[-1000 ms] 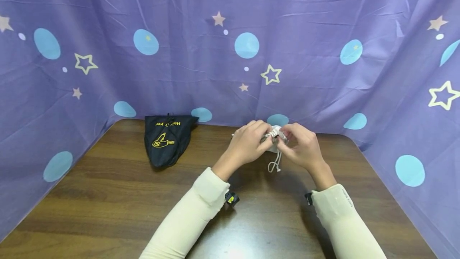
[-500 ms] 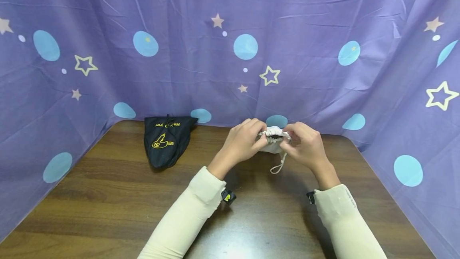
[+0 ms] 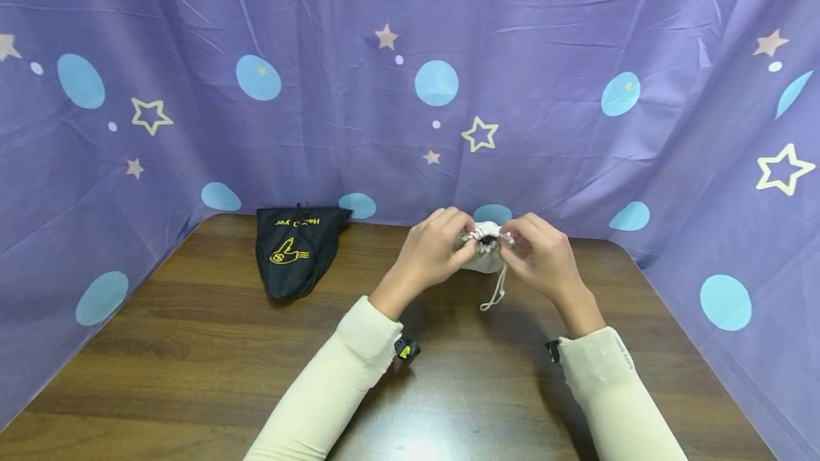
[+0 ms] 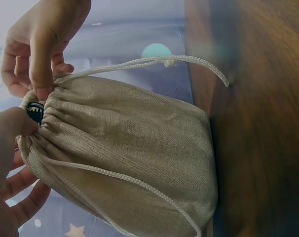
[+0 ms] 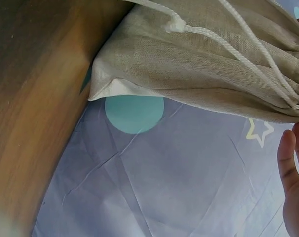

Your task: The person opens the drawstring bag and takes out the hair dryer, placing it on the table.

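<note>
A beige cloth drawstring bag [image 4: 130, 133] stands upright near the table's back edge, its gathered mouth upward. My left hand [image 3: 434, 247] pinches the left side of the mouth between thumb and fingers. Opposite it, my right hand [image 3: 543, 258] pinches the right side. The mouth is partly spread, with a dark gap showing. In the left wrist view, a small dark item [image 4: 35, 112] with light markings shows inside the mouth; its kind cannot be told. White cords [image 3: 495, 294] hang down the bag's sides. The right wrist view shows the bag's lower corner by the table.
A black drawstring pouch [image 3: 297, 255] with yellow "Hair Dryer" print and a dryer picture lies flat at the back left. The brown wooden table [image 3: 192, 375] meets a purple curtain [image 3: 359, 126] with stars and blue ovals behind and on both sides.
A second ago the bag's mouth was bunched nearly closed. Both hands then drew apart and spread it; since then they have come slightly closer, narrowing the gap. The black pouch stays put.
</note>
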Demonstrator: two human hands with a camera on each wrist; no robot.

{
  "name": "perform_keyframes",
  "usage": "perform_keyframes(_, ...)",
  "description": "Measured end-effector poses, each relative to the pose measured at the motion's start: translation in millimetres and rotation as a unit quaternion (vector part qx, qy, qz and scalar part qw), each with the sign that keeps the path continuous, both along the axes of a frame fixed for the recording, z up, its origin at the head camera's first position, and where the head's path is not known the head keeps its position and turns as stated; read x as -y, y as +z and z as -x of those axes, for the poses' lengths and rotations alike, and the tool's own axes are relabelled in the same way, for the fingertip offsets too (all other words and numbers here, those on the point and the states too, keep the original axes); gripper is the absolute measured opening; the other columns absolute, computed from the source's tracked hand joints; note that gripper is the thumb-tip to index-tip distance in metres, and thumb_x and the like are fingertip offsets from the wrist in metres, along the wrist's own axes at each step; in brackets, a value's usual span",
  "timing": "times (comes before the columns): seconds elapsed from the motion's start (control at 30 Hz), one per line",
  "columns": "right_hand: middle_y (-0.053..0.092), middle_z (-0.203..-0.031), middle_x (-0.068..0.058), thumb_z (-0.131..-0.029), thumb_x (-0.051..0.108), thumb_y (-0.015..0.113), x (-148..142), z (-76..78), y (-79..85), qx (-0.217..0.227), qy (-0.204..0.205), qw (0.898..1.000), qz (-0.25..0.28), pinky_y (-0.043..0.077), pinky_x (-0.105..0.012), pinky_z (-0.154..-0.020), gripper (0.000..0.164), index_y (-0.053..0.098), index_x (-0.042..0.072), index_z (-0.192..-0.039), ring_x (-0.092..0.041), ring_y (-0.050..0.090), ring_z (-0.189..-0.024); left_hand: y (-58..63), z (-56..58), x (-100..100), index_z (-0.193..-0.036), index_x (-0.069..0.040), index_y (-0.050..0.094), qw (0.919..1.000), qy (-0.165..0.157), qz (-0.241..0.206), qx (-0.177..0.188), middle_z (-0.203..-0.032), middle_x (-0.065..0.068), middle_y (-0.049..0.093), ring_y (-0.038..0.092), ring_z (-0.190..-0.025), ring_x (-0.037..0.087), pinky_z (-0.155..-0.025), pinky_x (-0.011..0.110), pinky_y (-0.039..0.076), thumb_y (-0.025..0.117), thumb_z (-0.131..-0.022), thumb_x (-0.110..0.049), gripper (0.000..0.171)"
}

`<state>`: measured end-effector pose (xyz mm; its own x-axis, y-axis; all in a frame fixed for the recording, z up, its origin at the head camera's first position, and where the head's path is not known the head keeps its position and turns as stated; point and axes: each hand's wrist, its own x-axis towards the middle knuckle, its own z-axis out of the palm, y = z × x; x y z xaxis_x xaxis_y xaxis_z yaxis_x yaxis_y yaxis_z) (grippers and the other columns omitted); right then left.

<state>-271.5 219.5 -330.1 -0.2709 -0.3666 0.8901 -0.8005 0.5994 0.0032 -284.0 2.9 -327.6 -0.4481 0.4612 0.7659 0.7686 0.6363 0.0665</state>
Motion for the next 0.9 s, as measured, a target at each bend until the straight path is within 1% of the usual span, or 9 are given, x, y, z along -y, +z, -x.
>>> perform_keyframes(0.1,0.054,-0.071,-0.001,-0.072,0.001,0.065,0.3,0.7,0.4,0.004,0.006,1.000,-0.003,0.036,-0.019,-0.058,0.016,0.066,0.007,-0.087,-0.014,0.048,-0.063,0.1,-0.9,0.3,-0.088,-0.016,0.058,0.9999,-0.002,-0.010,-0.014,-0.085,-0.008,0.055,0.048,-0.076,0.009,-0.064,0.026,0.045,0.064,-0.079,-0.022,0.011)
perform_keyframes(0.37,0.053,-0.072,-0.002,-0.069,-0.002,0.062,0.8,3.8,2.3,0.015,0.031,0.999,-0.007,0.033,-0.018,-0.062,0.019,0.065,0.005,-0.087,-0.014,0.046,-0.065,0.5,-3.3,0.2,-0.082,-0.018,0.056,0.9995,0.016,-0.019,-0.022,-0.078,-0.010,0.051,0.045,-0.071,0.008,-0.055,0.025,0.042,0.063,-0.074,-0.022,0.011)
perform_keyframes(0.53,0.051,-0.073,-0.002,-0.067,-0.004,0.060,-2.5,3.7,3.9,0.027,0.027,0.999,-0.003,0.033,-0.017,-0.062,0.022,0.064,0.005,-0.087,-0.012,0.046,-0.067,4.1,-3.0,2.6,-0.079,-0.019,0.053,0.9995,0.019,-0.021,-0.016,-0.075,-0.009,0.050,0.045,-0.067,0.009,-0.053,0.025,0.040,0.062,-0.072,-0.023,0.012)
perform_keyframes(0.67,0.051,-0.073,-0.002,-0.067,-0.004,0.060,-4.6,2.0,4.0,0.029,0.021,0.999,0.000,0.033,-0.017,-0.061,0.023,0.064,0.004,-0.087,-0.010,0.044,-0.068,6.1,-2.9,4.5,-0.080,-0.019,0.053,0.9996,0.017,-0.024,-0.003,-0.075,-0.009,0.049,0.044,-0.068,0.009,-0.054,0.026,0.041,0.062,-0.072,-0.023,0.013)
perform_keyframes(0.77,0.051,-0.073,-0.002,-0.068,-0.003,0.060,-4.4,0.7,3.5,0.025,0.018,1.000,-0.005,0.033,-0.018,-0.061,0.022,0.064,0.004,-0.088,-0.010,0.044,-0.068,5.6,-2.9,4.7,-0.083,-0.018,0.055,0.9997,0.007,-0.023,0.000,-0.078,-0.009,0.049,0.045,-0.071,0.009,-0.058,0.026,0.042,0.063,-0.074,-0.022,0.013)
perform_keyframes(0.9,0.052,-0.074,-0.003,-0.070,-0.003,0.060,-3.5,0.9,3.3,0.020,0.022,1.000,-0.008,0.034,-0.018,-0.063,0.021,0.065,0.004,-0.089,-0.012,0.045,-0.069,4.3,-2.2,3.7,-0.087,-0.016,0.058,0.9994,-0.026,-0.020,-0.010,-0.084,-0.008,0.053,0.047,-0.076,0.008,-0.064,0.024,0.043,0.065,-0.077,-0.018,0.013)
